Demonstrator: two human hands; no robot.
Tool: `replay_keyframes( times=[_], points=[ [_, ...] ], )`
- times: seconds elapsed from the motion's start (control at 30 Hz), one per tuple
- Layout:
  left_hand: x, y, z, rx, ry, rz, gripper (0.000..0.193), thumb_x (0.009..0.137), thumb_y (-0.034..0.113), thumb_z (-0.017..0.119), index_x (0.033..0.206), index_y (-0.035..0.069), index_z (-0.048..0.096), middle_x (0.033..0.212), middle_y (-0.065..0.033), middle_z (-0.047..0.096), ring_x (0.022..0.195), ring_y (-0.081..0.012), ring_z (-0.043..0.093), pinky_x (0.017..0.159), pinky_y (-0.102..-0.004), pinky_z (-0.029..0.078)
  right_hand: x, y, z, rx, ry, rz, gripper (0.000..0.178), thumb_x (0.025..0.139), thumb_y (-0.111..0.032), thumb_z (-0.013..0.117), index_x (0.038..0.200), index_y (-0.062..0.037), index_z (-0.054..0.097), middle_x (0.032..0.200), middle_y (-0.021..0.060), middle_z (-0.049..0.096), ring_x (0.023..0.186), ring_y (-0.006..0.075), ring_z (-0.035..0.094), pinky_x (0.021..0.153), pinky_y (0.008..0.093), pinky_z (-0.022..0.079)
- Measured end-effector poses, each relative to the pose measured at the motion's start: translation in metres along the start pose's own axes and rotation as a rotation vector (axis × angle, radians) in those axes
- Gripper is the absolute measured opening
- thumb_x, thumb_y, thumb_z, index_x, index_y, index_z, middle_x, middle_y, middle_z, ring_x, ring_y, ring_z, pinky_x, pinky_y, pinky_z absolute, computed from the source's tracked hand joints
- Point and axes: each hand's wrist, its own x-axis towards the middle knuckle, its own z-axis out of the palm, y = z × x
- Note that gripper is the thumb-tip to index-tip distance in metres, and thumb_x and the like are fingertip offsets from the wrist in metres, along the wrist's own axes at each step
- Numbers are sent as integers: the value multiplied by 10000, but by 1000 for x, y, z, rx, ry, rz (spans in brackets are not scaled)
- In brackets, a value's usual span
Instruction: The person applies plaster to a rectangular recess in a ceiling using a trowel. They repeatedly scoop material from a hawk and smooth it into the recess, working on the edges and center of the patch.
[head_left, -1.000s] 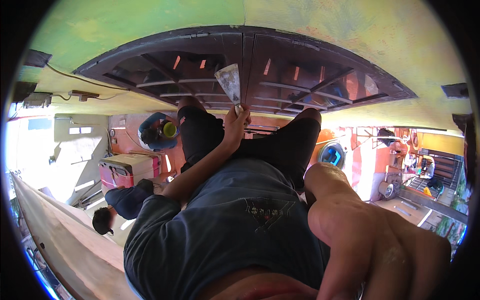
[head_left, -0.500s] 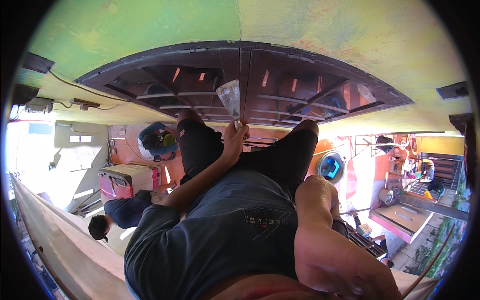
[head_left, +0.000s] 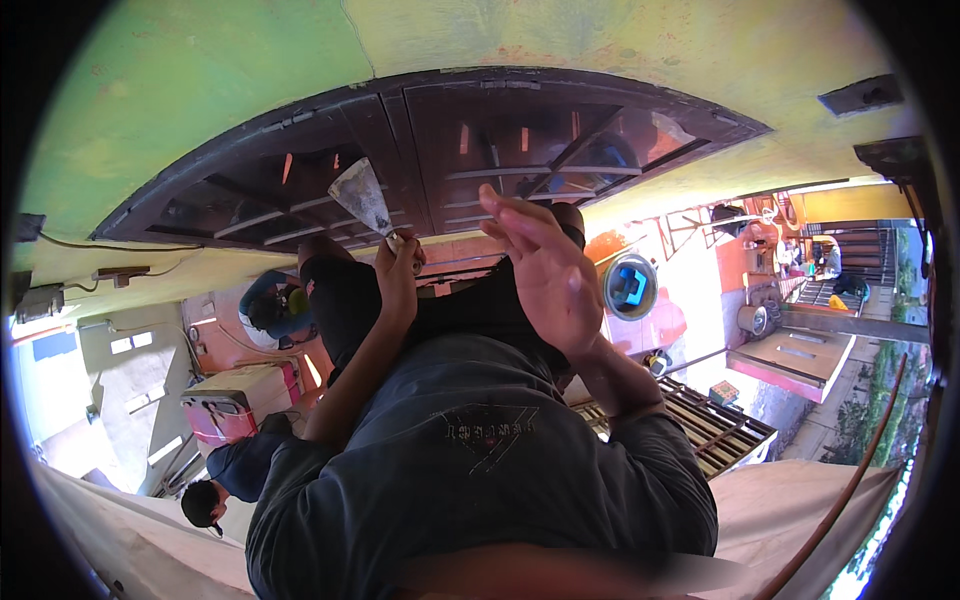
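My left hand (head_left: 397,280) is closed around the handle of a putty knife (head_left: 360,196). Its broad, smeared metal blade points up toward the dark brown double window (head_left: 392,130) with glass panes and bars. Whether the blade touches the window I cannot tell. Raised to the right of it, my right hand (head_left: 550,285) is in the air with its fingers stretched out and holds nothing. Above the window runs a wall (head_left: 230,110) painted green and yellow.
A person in a dark shirt (head_left: 245,465) is at the lower left, beside a white and red box (head_left: 240,395). Another person (head_left: 272,312) crouches farther up. Right of my legs stands a round tub (head_left: 608,300) holding something blue. A slatted rack (head_left: 720,425) lies at lower right.
My right arm has swung up from beside my body, bringing that hand in front of me. The view has shifted, so the window and putty knife appear farther left.
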Motion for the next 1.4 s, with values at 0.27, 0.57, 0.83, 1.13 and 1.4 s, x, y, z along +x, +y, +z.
replay_keyframes(
  times=[0.27,0.57,0.83,1.13,1.4],
  points=[
    [4,-2,-3,9,-43,32,48,1016,56,536,1042,40,573,821,-35,576,739,-115,542,667,-286,413,-150,70,-165,-697,774,133,519,1084,-257,472,1538,-14,404,1477,183,541,1391,333,531,1097,472,471],
    [8,-9,-1,21,-100,-9,133,998,69,547,1119,23,578,877,-48,569,784,-135,556,738,-310,466,-338,176,-231,561,1014,987,584,1068,-482,486,1389,-3,579,1285,164,657,1252,276,617,1007,406,517],
    [6,-5,0,49,-107,-9,109,996,55,550,1099,29,577,853,-42,570,771,-125,553,708,-299,449,-230,113,-153,-1275,-8,365,494,1042,-398,538,1422,-84,559,1494,133,545,1385,295,504,1159,493,373],
    [2,12,2,99,-99,9,91,985,47,573,1074,27,574,820,-32,577,748,-116,556,673,-286,435,-117,157,-343,-1698,200,268,380,973,-302,638,1311,-130,656,1386,196,604,1293,351,562,1099,515,428],
    [-11,44,-30,145,-113,31,128,1069,136,524,1158,46,507,864,-44,569,728,-124,547,664,-286,460,-100,160,-291,-1971,348,768,334,998,-345,569,1273,-199,689,1397,140,645,1370,363,542,1057,610,435]
  ],
)
